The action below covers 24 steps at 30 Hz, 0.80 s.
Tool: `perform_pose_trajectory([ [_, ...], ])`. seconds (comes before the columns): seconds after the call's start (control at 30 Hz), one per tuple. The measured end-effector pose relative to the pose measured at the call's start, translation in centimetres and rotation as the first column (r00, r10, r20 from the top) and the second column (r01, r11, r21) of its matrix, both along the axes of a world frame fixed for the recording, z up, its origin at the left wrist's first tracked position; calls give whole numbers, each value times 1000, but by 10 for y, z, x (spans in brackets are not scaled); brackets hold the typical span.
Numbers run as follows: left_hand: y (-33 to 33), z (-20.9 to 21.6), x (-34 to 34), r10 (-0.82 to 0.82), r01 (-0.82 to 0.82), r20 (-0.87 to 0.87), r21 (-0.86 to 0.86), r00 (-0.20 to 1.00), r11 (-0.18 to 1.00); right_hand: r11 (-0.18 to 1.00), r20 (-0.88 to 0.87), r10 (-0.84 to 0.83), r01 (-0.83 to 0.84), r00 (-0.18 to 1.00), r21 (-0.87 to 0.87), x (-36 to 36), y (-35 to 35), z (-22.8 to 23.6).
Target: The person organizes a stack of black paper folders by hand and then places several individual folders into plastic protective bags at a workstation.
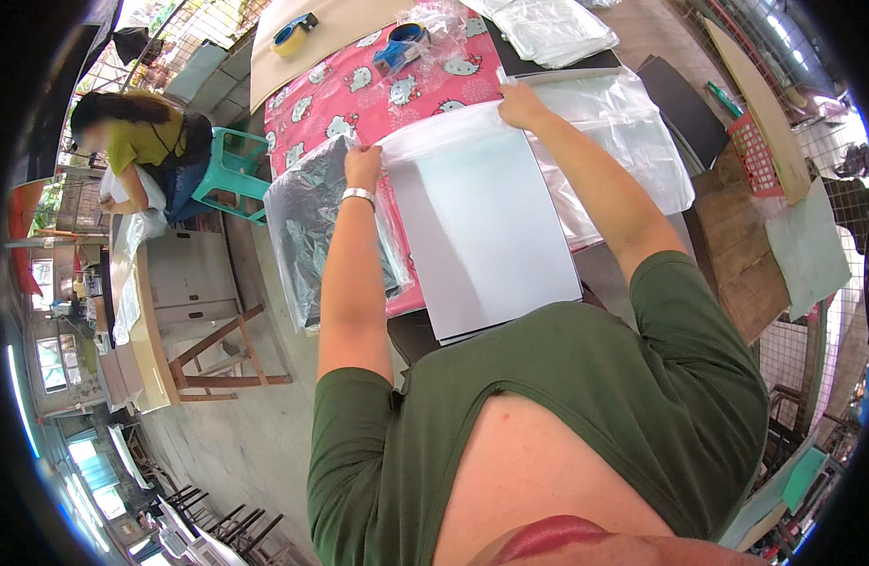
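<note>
My left hand (364, 170) and my right hand (522, 104) are both closed on the far edge of a clear plastic bag (444, 130), which stretches between them. Under and nearer than the bag lies a stack of flat grey boards (491, 236), its near end close to my body. Whether the boards' far end is inside the bag or just beneath it, I cannot tell. To the left, beside my forearm, rests a dark bundle in clear plastic (312, 222). More clear plastic bags (623, 151) lie flat beneath and beyond my right forearm.
A pink patterned cloth (340, 99) covers the table. Two tape dispensers, one yellow (290, 40) and one blue (395, 57), sit at the back. White plastic packs (552, 33) lie at the far right. Another person (137, 151) works at a table on the left, near a green stool (232, 174).
</note>
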State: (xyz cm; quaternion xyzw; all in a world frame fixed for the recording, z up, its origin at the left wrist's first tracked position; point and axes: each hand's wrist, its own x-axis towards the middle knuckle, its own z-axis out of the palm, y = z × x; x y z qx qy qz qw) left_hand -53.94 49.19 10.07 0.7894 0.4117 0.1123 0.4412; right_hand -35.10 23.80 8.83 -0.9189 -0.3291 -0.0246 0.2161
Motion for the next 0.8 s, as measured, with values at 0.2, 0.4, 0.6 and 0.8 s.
perform_pose_trajectory([
  [0.2,8,6,-13,-68,66,-33,-43,997,997,999,-65,51,-51,997,5,-16,-1,14],
  [0.4,13,35,-39,-90,96,117,-44,989,994,983,29,155,-157,988,97,-33,-3,83],
  [0.6,-6,161,-60,-112,115,-66,48,992,992,925,-752,254,74,609,372,-55,-42,208],
  [0.8,-34,283,-167,-285,417,377,-337,881,844,703,-635,641,3,432,712,-106,-115,280],
])
